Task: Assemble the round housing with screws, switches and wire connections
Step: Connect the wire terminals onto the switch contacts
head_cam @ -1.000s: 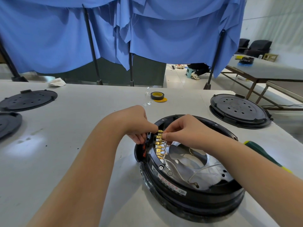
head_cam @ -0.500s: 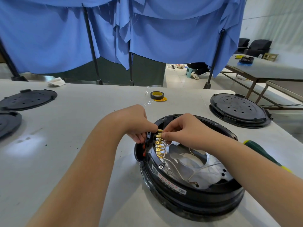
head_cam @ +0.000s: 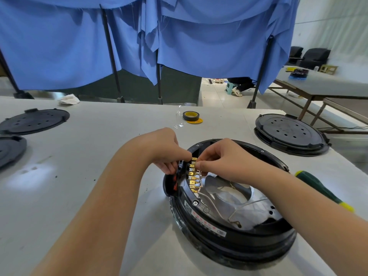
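Note:
The round black housing (head_cam: 229,234) lies open on the white table, with a shiny metal plate and thin white wires (head_cam: 211,202) inside. A switch block with a row of brass terminals (head_cam: 192,179) sits at its left rim. My left hand (head_cam: 167,150) grips the switch block's black and red outer side, fingers curled around it. My right hand (head_cam: 221,158) pinches a wire connector at the topmost brass terminal. Both hands meet at the top of the terminal row and hide it there.
A green and yellow screwdriver (head_cam: 322,190) lies right of the housing, partly behind my right forearm. A black tape roll (head_cam: 190,116) sits farther back. Black round covers lie at right (head_cam: 288,134) and left (head_cam: 33,121). A white cloth (head_cam: 68,99) lies at the far edge.
Both hands stay at the top terminal with hardly any shift; only the camera view has moved slightly.

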Tool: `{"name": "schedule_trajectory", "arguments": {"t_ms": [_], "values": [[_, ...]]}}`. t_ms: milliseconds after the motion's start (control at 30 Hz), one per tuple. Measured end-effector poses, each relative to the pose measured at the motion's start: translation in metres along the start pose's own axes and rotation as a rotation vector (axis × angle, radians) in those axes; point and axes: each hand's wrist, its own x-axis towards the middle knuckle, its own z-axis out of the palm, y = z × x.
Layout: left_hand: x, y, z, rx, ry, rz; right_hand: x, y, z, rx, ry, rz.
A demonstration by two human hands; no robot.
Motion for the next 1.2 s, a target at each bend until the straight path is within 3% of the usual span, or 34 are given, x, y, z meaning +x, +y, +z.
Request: {"name": "schedule_trajectory", "arguments": {"t_ms": [200, 333, 467, 567, 867, 1200], "values": [[0.001, -0.003, 0.001, 0.072, 0.009, 0.011, -0.004, 0.0, -0.005, -0.048, 0.072, -0.042], [-0.001, -0.004, -0.001, 0.114, 0.006, 0.019, 0.002, 0.004, -0.025, -0.041, 0.238, -0.047], [-0.003, -0.006, -0.001, 0.135, 0.026, 0.058, 0.015, 0.025, -0.053, -0.228, 0.404, 0.026], [0.0, -0.003, 0.005, 0.109, 0.099, 0.109, 0.023, 0.05, -0.067, -0.313, 0.345, 0.158], [0.016, 0.006, 0.039, -0.013, 0.361, 0.226, 0.048, 0.076, -0.089, -0.12, 0.264, 0.308], [0.024, -0.003, 0.042, -0.045, 0.365, 0.229, 0.112, 0.064, -0.079, -0.311, 0.099, 0.282]]}}
